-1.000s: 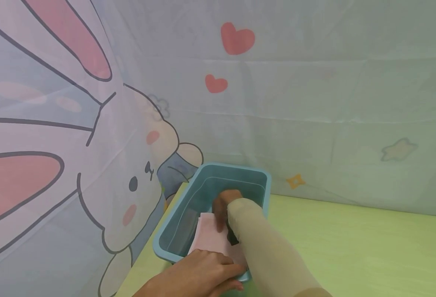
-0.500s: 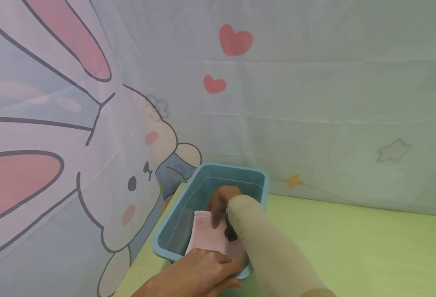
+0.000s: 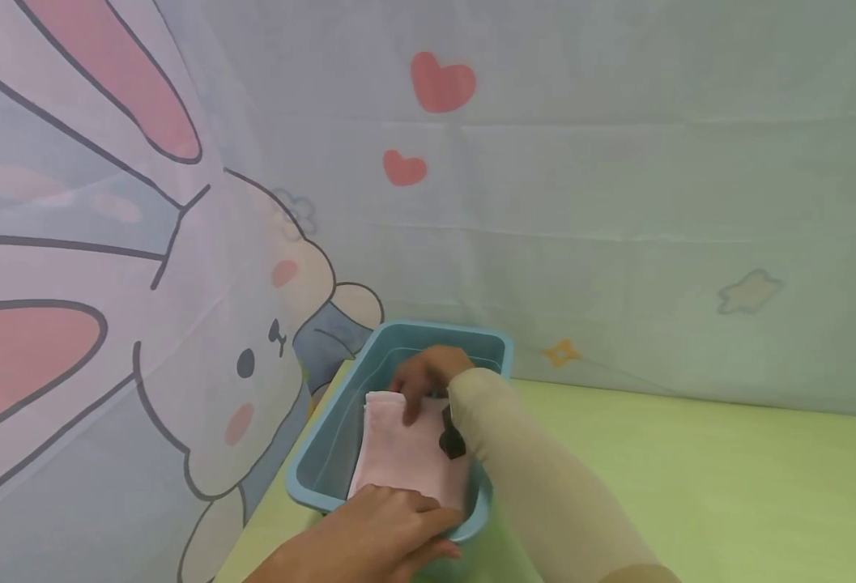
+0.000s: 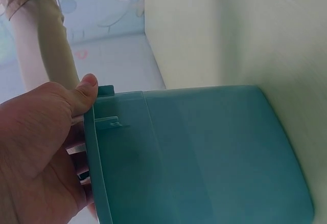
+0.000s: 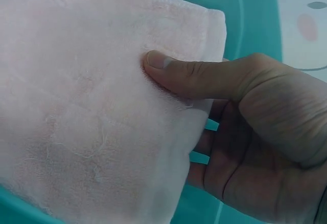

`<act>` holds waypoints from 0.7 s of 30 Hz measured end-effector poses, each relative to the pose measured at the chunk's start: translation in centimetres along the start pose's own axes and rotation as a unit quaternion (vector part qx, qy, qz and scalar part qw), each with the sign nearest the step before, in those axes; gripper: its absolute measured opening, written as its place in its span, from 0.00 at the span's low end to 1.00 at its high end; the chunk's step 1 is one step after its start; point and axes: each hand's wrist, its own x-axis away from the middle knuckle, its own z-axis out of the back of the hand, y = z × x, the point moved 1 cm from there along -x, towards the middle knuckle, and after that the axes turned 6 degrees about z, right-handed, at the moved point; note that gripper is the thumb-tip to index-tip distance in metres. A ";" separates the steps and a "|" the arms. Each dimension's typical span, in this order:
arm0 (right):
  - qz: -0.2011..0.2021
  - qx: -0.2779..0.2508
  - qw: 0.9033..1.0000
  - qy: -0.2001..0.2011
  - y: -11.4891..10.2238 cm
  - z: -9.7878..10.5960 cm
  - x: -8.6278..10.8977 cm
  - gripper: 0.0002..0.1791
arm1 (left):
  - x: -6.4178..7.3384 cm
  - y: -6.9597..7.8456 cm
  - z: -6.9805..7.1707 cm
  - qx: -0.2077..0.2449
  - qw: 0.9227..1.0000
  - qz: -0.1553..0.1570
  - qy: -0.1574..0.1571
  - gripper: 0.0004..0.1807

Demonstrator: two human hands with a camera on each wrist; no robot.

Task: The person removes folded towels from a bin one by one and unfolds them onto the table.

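A folded pale pink towel (image 3: 398,445) is inside a blue plastic basin (image 3: 298,484). My right hand (image 3: 431,371) reaches into the basin and pinches the towel's far edge. In the right wrist view the thumb (image 5: 189,75) presses the towel's upper face, and the other fingers go behind it. My left hand (image 3: 372,522) holds the basin's near rim. From the left wrist the thumb (image 4: 88,85) shows at the rim (image 4: 97,178), with the fingers passing behind it. The towel's near edge is partly hidden by the left hand.
The basin stands on a light green tabletop (image 3: 690,478), near its left edge. A printed cloth (image 3: 581,162) with a rabbit and hearts hangs behind and to the left. A small black device (image 3: 453,437) sits at the right wrist.
My right hand has drawn the towel up and toward the far end of the basin, so more of it shows. The left hand stays on the rim. The head view has turned slightly right.
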 end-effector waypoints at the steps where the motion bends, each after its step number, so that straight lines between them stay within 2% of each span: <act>1: 0.005 -0.002 1.000 0.003 -0.1 0.2 0.2 0.18 | 0.0 0.0 0.1 0.003 1.000 0.004 -0.003 0.10; 4: 0.023 -0.007 1.000 0.008 -0.3 0.8 0.9 0.19 | 0.0 0.0 0.2 0.014 1.000 0.014 -0.013 0.10; 9: 0.051 0.025 0.998 0.017 -0.7 1.8 1.7 0.21 | -0.1 -0.2 0.3 0.021 1.000 0.013 -0.018 0.09; 16: 0.111 0.039 0.993 0.029 -1.1 2.7 2.6 0.18 | -0.1 -0.5 0.0 -0.014 0.999 -0.029 0.025 0.09; 21: 0.158 0.086 0.983 0.039 -1.6 3.7 3.5 0.18 | -0.4 -0.7 -0.1 -0.018 0.999 -0.024 0.026 0.09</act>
